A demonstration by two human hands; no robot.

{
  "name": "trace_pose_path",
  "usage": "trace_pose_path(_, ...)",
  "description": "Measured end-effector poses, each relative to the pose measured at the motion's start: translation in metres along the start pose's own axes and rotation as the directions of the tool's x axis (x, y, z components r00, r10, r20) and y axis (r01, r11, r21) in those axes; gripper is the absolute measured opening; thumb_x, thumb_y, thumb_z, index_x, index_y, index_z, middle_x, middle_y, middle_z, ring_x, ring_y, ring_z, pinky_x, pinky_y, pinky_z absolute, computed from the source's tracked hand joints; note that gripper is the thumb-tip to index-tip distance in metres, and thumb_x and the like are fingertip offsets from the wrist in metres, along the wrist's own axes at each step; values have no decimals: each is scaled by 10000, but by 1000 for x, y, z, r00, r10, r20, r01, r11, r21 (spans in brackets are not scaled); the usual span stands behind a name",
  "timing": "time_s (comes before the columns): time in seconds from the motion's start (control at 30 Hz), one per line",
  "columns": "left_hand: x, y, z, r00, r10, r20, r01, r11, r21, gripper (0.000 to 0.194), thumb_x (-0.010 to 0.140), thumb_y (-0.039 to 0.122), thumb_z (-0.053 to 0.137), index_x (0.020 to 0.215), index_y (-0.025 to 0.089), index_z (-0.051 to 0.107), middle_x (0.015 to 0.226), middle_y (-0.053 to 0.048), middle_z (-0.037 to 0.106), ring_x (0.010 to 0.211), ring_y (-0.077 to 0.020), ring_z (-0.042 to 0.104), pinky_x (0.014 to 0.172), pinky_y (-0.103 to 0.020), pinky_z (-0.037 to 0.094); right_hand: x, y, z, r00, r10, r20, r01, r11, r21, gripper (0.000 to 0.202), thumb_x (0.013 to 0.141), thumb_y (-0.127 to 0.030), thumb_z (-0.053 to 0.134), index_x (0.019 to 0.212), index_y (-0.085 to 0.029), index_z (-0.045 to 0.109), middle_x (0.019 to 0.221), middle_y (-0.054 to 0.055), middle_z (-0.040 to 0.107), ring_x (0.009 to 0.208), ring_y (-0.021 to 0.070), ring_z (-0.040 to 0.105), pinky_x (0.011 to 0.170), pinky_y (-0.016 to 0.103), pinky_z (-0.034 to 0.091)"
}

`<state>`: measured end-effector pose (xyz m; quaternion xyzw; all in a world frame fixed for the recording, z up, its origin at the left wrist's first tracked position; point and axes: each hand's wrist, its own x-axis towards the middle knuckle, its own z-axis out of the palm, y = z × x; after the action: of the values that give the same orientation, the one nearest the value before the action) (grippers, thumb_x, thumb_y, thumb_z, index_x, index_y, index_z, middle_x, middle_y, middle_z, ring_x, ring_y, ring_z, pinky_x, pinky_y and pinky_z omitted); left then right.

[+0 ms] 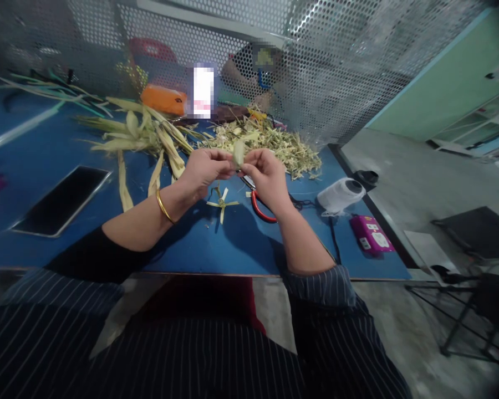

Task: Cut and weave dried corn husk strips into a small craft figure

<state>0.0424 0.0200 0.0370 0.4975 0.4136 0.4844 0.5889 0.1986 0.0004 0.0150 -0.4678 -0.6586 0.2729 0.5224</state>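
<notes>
Nearest us, between six and seven o'clock from the hands, a star of husk strips (222, 204) lies on the blue table (233, 249), apparently already shaped, with a red-handled tool (255, 205) at about five o'clock. Farther in, we see the left hand (203, 169) and the right hand (268, 176) both pinching a pale husk piece (238, 154). It sits between their fingertips, at two o'clock from the left and ten from the right; we judge it only part-worked. Beyond, long husks (143, 138) towards ten o'clock look unused; shredded husk (286, 147) heaps at two.
</notes>
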Motion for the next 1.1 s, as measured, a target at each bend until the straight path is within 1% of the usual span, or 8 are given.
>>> trace_pose_path(0.1, 1, 4, -3, 994, -112, 17, 113, 989, -94, 115, 625, 50, 710, 652, 130, 632, 584, 4, 623, 557, -90, 621, 562, -196, 487, -3, -6, -1, 986, -165, 6, 164, 969, -184, 168, 830, -188, 616, 975, -264, 584, 848, -8, 650, 809, 158, 620, 801, 334, 501)
trace_pose_path(0.17, 0, 6, -5, 986, -163, 35, 166, 979, -119, 100, 643, 60, 702, 666, 133, 638, 582, 4, 627, 571, -88, 629, 542, -179, 471, -5, -8, -2, 972, -235, 21, 232, 933, -276, 97, 850, -195, 600, 915, -265, 615, 888, 8, 656, 862, 177, 610, 832, 354, 491)
trace_pose_path(0.3, 0, 6, -6, 970, -227, 81, 237, 960, -148, 104, 644, 90, 720, 711, 141, 660, 610, 3, 650, 596, -88, 645, 535, -169, 465, -6, -8, -1, 959, -284, -6, 271, 921, -280, 100, 884, -229, 579, 807, -254, 638, 863, 6, 659, 842, 170, 598, 823, 344, 475)
trace_pose_path(0.4, 1, 3, -6, 974, -210, 81, 219, 965, -140, 116, 635, 96, 726, 717, 140, 657, 625, -3, 662, 612, -100, 659, 549, -181, 473, -6, -8, 1, 961, -271, -48, 253, 939, -235, 120, 868, -205, 591, 761, -241, 631, 808, -11, 642, 795, 148, 581, 800, 325, 459)
trace_pose_path(0.73, -4, -2, 5, 994, 105, -29, -104, 994, 28, 80, 591, 120, 728, 657, 140, 688, 614, -6, 666, 603, -112, 636, 580, -213, 474, -2, 0, 7, 987, -54, -149, 52, 998, -22, 75, 773, -175, 640, 720, -208, 597, 729, -13, 621, 710, 134, 563, 718, 307, 466)
trace_pose_path(0.8, -3, -1, 4, 996, 84, -35, -83, 996, 34, 97, 584, 110, 723, 667, 137, 681, 607, -7, 665, 596, -119, 644, 584, -221, 485, -1, 0, 6, 991, -56, -123, 55, 998, -15, 66, 781, -195, 637, 727, -209, 601, 723, -13, 618, 707, 133, 565, 711, 303, 471)
trace_pose_path(1.0, 1, 3, -3, 986, -167, 20, 168, 984, -59, 119, 620, 133, 707, 724, 142, 651, 617, -33, 681, 605, -140, 676, 537, -208, 479, -3, -8, 0, 986, -152, -68, 142, 980, -137, 79, 798, -219, 636, 721, -222, 623, 731, -20, 603, 708, 126, 530, 710, 297, 451)
trace_pose_path(1.1, -1, 2, -3, 989, -138, 52, 140, 989, -45, 122, 617, 127, 714, 721, 141, 653, 642, -36, 691, 640, -139, 685, 538, -196, 475, -4, -7, 1, 985, -153, -80, 140, 980, -144, 93, 801, -184, 612, 714, -217, 608, 712, -21, 574, 697, 124, 508, 702, 295, 438)
